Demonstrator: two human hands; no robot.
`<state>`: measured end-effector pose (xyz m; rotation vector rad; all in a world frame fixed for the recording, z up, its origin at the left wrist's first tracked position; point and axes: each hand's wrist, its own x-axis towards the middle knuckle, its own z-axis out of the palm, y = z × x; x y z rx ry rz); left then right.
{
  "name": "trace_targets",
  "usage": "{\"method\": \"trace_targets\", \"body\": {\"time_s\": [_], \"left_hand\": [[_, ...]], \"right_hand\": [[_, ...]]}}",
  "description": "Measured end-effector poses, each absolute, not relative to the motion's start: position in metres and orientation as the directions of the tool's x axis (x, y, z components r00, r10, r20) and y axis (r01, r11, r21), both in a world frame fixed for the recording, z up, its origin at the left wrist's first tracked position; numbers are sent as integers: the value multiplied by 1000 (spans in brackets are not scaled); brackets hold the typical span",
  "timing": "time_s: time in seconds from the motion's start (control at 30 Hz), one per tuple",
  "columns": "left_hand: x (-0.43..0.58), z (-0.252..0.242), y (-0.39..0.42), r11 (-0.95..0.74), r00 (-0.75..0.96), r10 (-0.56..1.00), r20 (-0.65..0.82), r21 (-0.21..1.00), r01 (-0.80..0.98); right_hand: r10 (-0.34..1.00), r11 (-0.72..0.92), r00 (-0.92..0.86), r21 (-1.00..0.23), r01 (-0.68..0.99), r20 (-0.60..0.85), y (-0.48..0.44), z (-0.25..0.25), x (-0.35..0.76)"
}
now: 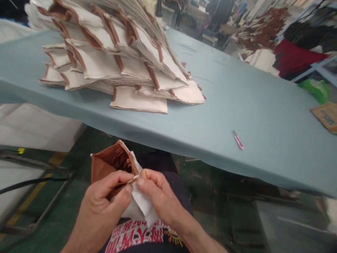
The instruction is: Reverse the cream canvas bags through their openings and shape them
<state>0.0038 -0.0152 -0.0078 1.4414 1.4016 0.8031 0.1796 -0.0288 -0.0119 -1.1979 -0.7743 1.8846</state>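
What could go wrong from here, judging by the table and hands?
The uneven pile could slide, as its pieces jut out. The scissors lie loose on the table and might get knocked off. The left hand and right hand pinch an edge of the held cloth, which may slip.

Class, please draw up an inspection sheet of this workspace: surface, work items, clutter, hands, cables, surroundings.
Surface: table covered in pale blue material.
Work items: brown-and-white fabric piece held below the table edge; pile of white, brown-edged pieces on the table.
Clutter: pink-handled snips lying on the table; printed cardboard at the far right; blurred green item beyond it.
Hands: left hand and right hand both pinch the fabric's edge.
Cables: black cord or hose at left; exact type unclear.
Surroundings: green floor with yellow line; red cloth in the background.
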Motion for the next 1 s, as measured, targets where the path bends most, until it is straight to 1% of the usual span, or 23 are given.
{"method": "trace_targets", "body": {"time_s": [0.07, 0.13, 0.2, 0.27, 0.37, 0.43, 0.5, 0.6, 0.7, 0.73, 0.8, 0.87, 0.9, 0.97, 1.0], "left_hand": [[4, -13, -17, 136, 123, 976, -182, 939, 315], [4, -19, -18, 179, 137, 967, -214, 956, 232], [6, -24, -19, 190, 172, 961, -216, 970, 152], [8, -25, -17, 171, 178, 965, -192, 977, 128], [12, -17, -11, 67, 154, 984, -92, 985, 162], [15, -9, -6, -18, 148, 989, -8, 985, 173], [16, -2, 0, -61, 180, 983, 29, 984, 170], [15, 2, 6, -18, 256, 967, -11, 994, 111], [15, 1, 8, 52, 343, 938, -52, 999, 8], [15, 0, 9, 61, 366, 929, -57, 998, -1], [13, 1, 9, 53, 402, 914, -57, 998, 22], [10, 4, 10, 25, 445, 894, -51, 998, 64], [9, 6, 11, 3, 470, 882, -43, 996, 86], [6, 12, 14, -60, 505, 863, -12, 990, 127], [4, 15, 14, -91, 517, 856, 1, 985, 148]], "right_hand": [[801, -595, -338, -719, -360, -493, -28, -16, 178], [755, -651, -417, -651, -391, -505, -26, -21, 178], [733, -674, -472, -620, -403, -490, -22, -26, 179], [744, -662, -470, -617, -425, -475, -19, -30, 180], [779, -620, -436, -655, -431, -451, -16, -31, 181], [797, -588, -445, -694, -416, -408, -15, -32, 180], [804, -563, -472, -718, -410, -361, -15, -35, 177], [817, -529, -478, -751, -396, -323, -17, -42, 174], [848, -465, -443, -809, -359, -291, -18, -43, 179], [859, -442, -429, -828, -344, -280, -18, -40, 184], [890, -356, -387, -898, -260, -241, -15, -31, 199], [952, -176, -268, -981, -84, -148, -12, -16, 216], [980, -63, -185, -998, 26, -67, -9, -7, 224], [989, 144, -71, -961, 234, 131, -6, 12, 235], [974, 228, -73, -929, 293, 216, -4, 21, 237]]}}
